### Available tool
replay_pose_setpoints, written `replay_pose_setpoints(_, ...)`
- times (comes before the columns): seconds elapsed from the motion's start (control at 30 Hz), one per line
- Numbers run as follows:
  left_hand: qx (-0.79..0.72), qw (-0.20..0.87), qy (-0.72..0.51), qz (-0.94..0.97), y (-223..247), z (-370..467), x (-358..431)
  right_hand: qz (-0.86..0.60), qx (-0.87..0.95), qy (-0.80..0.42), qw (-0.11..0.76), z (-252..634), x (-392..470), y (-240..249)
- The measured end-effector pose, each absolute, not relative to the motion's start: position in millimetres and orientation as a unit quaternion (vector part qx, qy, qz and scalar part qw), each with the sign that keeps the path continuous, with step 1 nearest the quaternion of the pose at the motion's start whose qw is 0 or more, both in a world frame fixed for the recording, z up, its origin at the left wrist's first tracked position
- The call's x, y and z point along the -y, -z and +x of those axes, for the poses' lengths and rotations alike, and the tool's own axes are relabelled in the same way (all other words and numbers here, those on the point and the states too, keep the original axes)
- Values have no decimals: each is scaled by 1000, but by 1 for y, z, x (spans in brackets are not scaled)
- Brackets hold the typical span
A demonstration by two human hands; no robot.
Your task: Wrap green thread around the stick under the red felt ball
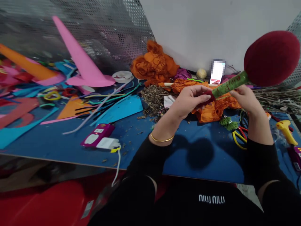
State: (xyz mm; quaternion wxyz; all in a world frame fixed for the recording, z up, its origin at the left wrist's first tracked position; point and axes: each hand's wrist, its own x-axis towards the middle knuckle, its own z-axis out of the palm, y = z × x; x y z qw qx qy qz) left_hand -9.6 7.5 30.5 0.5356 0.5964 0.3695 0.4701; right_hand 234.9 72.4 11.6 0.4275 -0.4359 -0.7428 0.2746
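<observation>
A large dark red ball (271, 58) sits on the upper right end of a green wrapped stem (229, 86), raised above the table and tilted. My left hand (191, 99) has its fingers closed round the dark red lower end of that stem. At the stem's upper part, just under the ball, is my right hand (244, 99); its fingertips are partly hidden behind the stem, so its grip is unclear. Crumpled orange cloth (207, 114) lies below and behind both hands.
Dried plant bits (152, 97), an orange cloth flower (155, 64) and a lit phone (217, 72) stand behind. Scissors (240, 139) and a yellow glue gun (287, 130) lie right. Left are a pink felt cone (82, 59), blue felt (122, 110) and a purple power box (98, 135).
</observation>
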Motion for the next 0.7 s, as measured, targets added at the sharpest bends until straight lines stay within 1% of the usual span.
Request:
replay_pose_setpoints(0.1,-349,565,-502,555,-31,-7,-7,-302,712,-455,441,199,-51,-12)
replay_pose_setpoints(0.17,-343,575,-520,530,-31,-6,-9,-267,692,-507,440,182,-38,-13)
replay_pose_setpoints(0.2,-343,581,-526,517,-31,-6,-10,-270,695,-500,441,177,-34,-13)
replay_pose_setpoints(0.27,-344,591,-536,495,-32,-7,-12,-311,722,-424,449,174,-26,-17)
replay_pose_setpoints(0.37,-347,605,-539,472,-32,-8,-14,-360,754,-235,496,178,-16,-26)
replay_pose_setpoints(0.43,-344,616,-535,464,-31,-7,-16,-332,753,-167,543,177,-10,-30)
replay_pose_setpoints(0.47,-340,622,-532,464,-31,-6,-16,-298,745,-165,573,174,-8,-30)
replay_pose_setpoints(0.53,-331,628,-528,467,-28,-3,-17,-215,719,-220,624,167,-7,-26)
replay_pose_setpoints(0.6,-328,629,-521,475,-26,1,-17,-148,683,-312,643,161,-9,-21)
replay_pose_setpoints(0.63,-330,628,-515,481,-24,2,-18,-137,665,-356,642,159,-11,-19)
replay_pose_setpoints(0.7,-335,625,-501,496,-22,4,-20,-159,626,-423,636,158,-14,-18)
